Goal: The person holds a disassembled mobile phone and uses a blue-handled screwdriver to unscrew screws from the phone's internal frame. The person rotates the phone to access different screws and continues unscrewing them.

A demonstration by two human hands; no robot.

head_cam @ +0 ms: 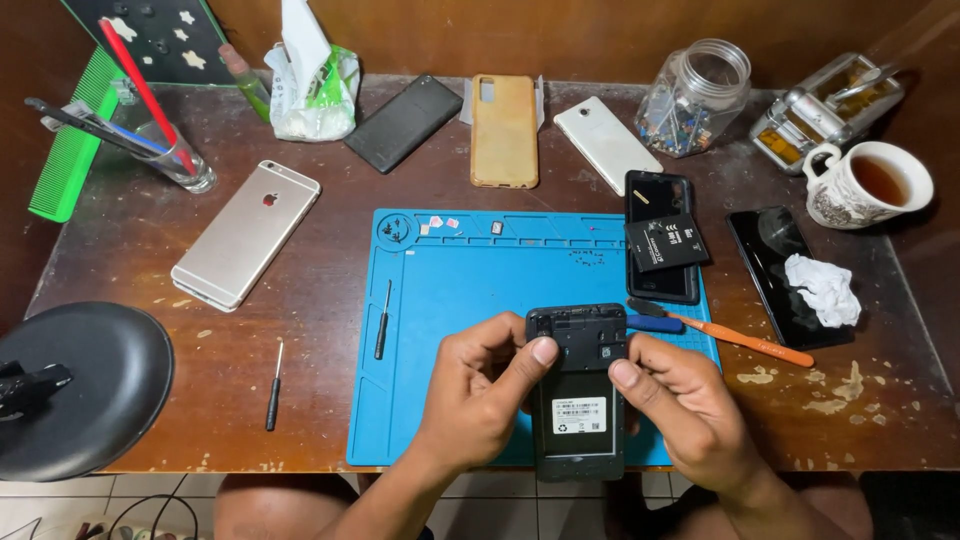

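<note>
While both hands, left point(478, 395) and right point(690, 410), grip the opened black phone with its back cover off point(578, 390) at lower centre over the blue rubber mat's point(450, 300) near edge, the mat's middle lies bare, a black screwdriver point(382, 320) just left.

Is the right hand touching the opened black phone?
Touching. The head view shows the right hand gripping the opened black phone, its thumb pressed on the phone's upper back.
</note>
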